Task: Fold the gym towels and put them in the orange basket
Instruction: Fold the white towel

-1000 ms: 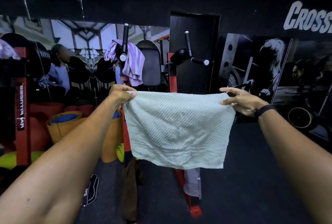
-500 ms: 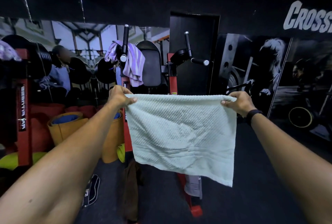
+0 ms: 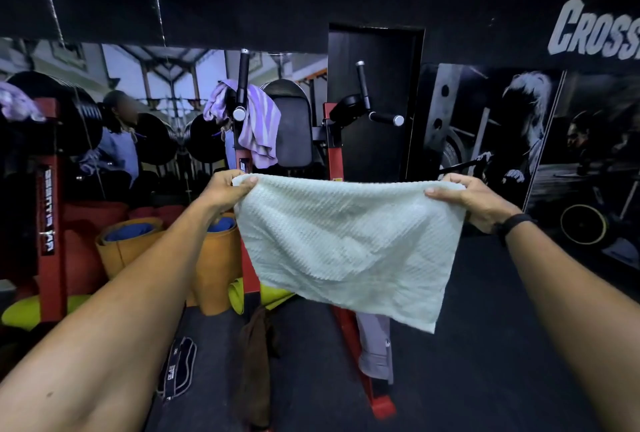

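A pale green waffle towel (image 3: 346, 244) hangs spread in front of me at chest height. My left hand (image 3: 227, 189) pinches its top left corner. My right hand (image 3: 474, 199) grips the top right corner, a black band on its wrist. The towel's lower edge swings out, its right bottom corner lowest. A purple striped towel (image 3: 258, 127) is draped over a handle of the red dip station (image 3: 332, 141) behind. A brown cloth (image 3: 256, 362) and a grey cloth (image 3: 377, 345) hang low on that frame. No orange basket is in view.
Rolled orange mats (image 3: 214, 269) and a yellow-green roll (image 3: 256, 296) stand at the left by a red rack (image 3: 48, 210). A mirror shows a person (image 3: 121, 141) and weight plates. A black ankle weight (image 3: 176, 366) lies on the dark floor. A mural wall is on the right.
My right hand closed on the towel's corner and both hands held it taut. The lower edge billowed and its bottom right corner dropped lower.
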